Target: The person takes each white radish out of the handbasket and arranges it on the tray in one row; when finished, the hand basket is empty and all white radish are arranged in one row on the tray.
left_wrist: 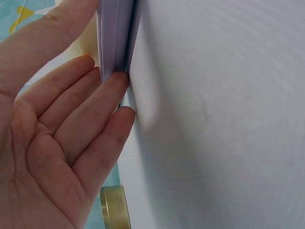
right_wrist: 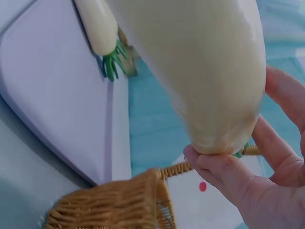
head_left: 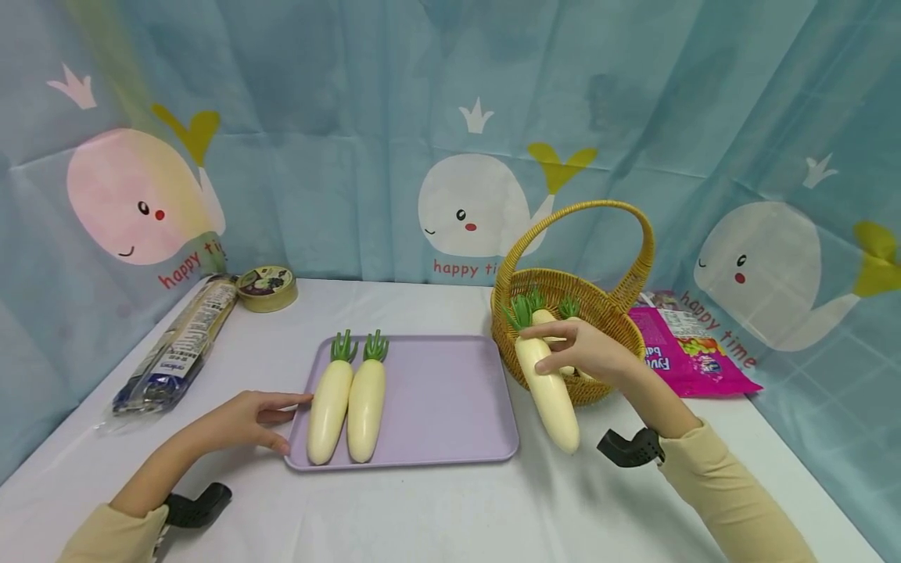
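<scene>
Evidently, the long white radish with a green leafy tuft (head_left: pixel 552 403) is pinched near its leafy shoulder by the right hand (head_left: pixel 587 352), thumb on one side and fingers on the other. Its tapered body hangs at a tilt below those fingertips, and its tuft stands just beyond them, over the rim of the golden woven basket with an arched handle (head_left: pixel 598 295). More radishes (head_left: pixel 542 317) lie in the basket beneath the fingers.

The skin looks smooth and glossy, so I would expect a stiff, somewhat slippery surface; the moulded look suggests something light, though weight cannot be seen. Held so near one end, it could swing or twist; a grip round the thick middle should balance better, while the thin leaves would probably bend.

The left hand's fingers, loosely extended and gripping nothing, rest at the near side of the rectangular lilac tray (head_left: pixel 443 407). Just past them, side by side, lie two matching radishes (head_left: pixel 329 414); whether the index fingertip touches the closer one, I cannot tell.
</scene>
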Available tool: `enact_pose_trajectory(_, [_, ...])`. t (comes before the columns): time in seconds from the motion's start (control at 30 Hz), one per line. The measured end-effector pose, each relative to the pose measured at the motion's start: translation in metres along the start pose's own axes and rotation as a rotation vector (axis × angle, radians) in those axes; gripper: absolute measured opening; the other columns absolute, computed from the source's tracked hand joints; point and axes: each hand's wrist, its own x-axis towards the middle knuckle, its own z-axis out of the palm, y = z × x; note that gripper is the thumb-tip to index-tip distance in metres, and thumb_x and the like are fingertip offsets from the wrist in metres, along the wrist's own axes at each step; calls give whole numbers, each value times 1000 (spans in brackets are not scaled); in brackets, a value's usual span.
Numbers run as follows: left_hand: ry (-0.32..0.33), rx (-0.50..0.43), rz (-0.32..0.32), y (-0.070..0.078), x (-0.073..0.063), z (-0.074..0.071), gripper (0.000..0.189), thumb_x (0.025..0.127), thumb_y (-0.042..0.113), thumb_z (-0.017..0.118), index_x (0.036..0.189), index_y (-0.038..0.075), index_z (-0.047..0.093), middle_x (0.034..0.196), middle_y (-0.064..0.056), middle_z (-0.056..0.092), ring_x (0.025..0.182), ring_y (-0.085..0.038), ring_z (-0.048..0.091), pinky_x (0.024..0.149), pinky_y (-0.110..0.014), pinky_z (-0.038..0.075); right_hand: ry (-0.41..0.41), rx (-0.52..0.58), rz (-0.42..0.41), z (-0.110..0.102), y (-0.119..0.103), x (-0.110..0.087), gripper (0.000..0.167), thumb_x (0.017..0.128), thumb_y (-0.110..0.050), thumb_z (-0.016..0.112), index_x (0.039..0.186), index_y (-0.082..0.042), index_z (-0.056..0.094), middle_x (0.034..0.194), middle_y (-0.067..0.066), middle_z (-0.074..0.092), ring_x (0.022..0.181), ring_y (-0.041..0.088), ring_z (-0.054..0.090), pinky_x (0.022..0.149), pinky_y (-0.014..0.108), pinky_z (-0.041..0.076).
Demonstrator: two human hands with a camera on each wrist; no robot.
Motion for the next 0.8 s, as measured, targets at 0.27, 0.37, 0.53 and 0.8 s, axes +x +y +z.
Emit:
enact_pose_trajectory(0.27, [-7,-14,-4,-1,1,0,76,69,26,75,125,-14,42,125,-33,39,104,-34,52,85,-35,46,0,-29,-29,17,7,10,57,74,-13,73,124,4,51,124,15,50,104,24,54,88,37,45])
enact_pose_trajectory(0.37, [-8,-1,-1,-1,2,1,75,69,26,75,125,-14,42,125,-32,40,104,-34,53,85,-36,46,1,-31,-42,24,11,17,57,73,-13,74,123,3,52,122,13,52,100,25,56,86,37,46])
enact_pose_trajectory(0.53, [-6,10,-16,-1,3,2,76,69,28,74,125,-12,43,126,-30,41,104,-35,52,85,-38,46,5,-49,-45,38,12,25,56,72,-14,76,121,0,55,122,9,54,107,24,52,87,35,45])
enact_pose_trajectory(0.8, [1,-4,-9,-5,2,1,76,69,28,75,125,-12,43,126,-31,40,104,-36,52,85,-39,46,46,-89,-38,59,14,47,54,69,-19,79,118,-11,60,120,1,55,107,21,52,88,35,44])
